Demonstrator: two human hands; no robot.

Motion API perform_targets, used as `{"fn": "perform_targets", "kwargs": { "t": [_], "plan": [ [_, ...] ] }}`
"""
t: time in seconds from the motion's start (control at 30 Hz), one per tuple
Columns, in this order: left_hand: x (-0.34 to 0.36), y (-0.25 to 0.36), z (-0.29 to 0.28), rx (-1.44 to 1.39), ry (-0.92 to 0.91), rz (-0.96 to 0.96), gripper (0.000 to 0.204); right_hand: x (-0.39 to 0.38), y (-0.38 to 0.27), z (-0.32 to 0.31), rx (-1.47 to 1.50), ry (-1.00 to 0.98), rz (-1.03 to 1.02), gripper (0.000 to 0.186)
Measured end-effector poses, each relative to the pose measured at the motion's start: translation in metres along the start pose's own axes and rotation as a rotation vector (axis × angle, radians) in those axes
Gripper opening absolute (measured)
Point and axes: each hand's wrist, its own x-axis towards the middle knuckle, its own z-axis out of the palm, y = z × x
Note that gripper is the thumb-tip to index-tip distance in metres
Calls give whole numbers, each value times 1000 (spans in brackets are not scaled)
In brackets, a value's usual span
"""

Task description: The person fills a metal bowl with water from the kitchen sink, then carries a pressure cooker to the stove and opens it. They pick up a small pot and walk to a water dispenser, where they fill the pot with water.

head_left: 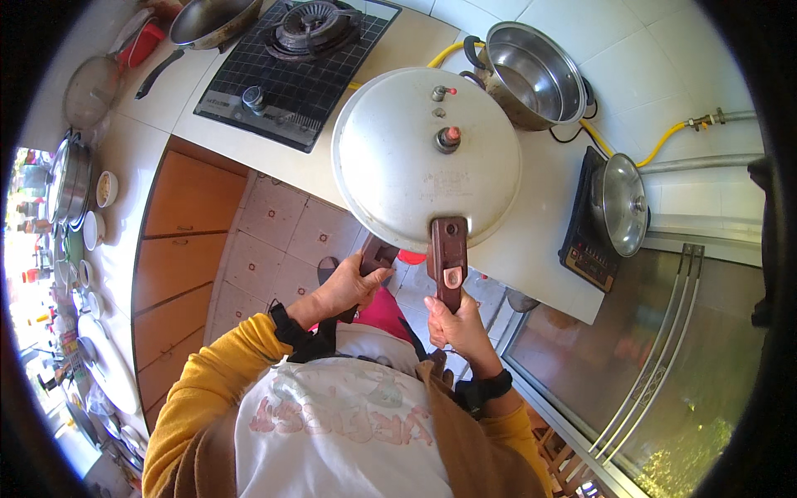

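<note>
A large silvery pressure cooker [390, 158] is in front of me over the counter edge, its domed lid facing up. A weight valve with a reddish top [449, 139] stands near the lid's middle, and a smaller red-tipped valve [442, 93] sits farther back. My right hand [457, 325] is wrapped round the lower end of the long brown lid handle [449, 249]. My left hand [353, 282] grips a second brown handle [379, 252] that juts from under the lid's rim. The two handles stand apart at an angle. The pot body is mostly hidden beneath the lid.
A black gas stove [274, 91] lies at the back left, with a frying pan [212, 25] beyond it. Behind the cooker stands an open steel pot [531, 75]. A glass lid [624, 205] leans over an induction cooktop [585, 220] at right. Bowls [94, 228] line the left counter.
</note>
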Motion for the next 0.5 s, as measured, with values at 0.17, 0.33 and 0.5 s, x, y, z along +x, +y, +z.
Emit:
{"fn": "perform_targets", "kwargs": {
  "t": [0.17,0.33,0.5],
  "plan": [
    [1,-5,3,-56,-9,-13,32,4,-8,-40,-41,-81,27,24],
    [-2,3,5,28,74,-33,30,1,-8,-28,-71,-22,2,24],
    [-6,10,5,80,150,-25,33,3,-12,-23,-77,-71,-41,24]
  ]
}}
